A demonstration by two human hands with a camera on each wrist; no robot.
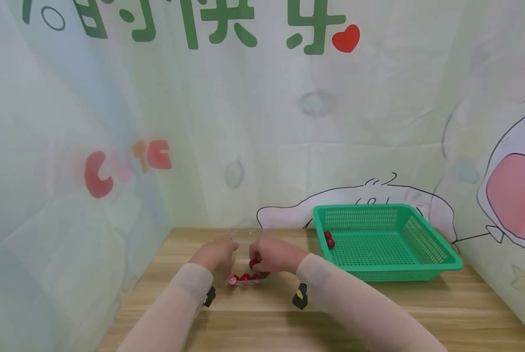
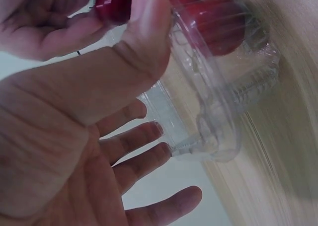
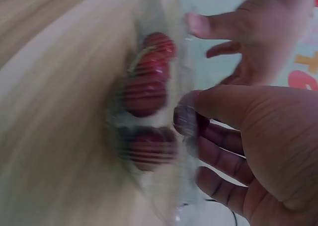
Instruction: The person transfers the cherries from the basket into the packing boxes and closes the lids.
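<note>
Below “快乐” (image 1: 318,27), right hand (image 1: 276,253) pinching fruit (image 2: 113,6)

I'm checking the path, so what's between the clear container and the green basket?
In the head view, the right hand and pale sleeve come between the clear container and green basket, over the wooden table.

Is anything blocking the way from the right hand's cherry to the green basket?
The raised left wall of the green basket stands between its inside and the cherry in the right hand. Whether the clear plastic container also blocks it is unclear.
</note>
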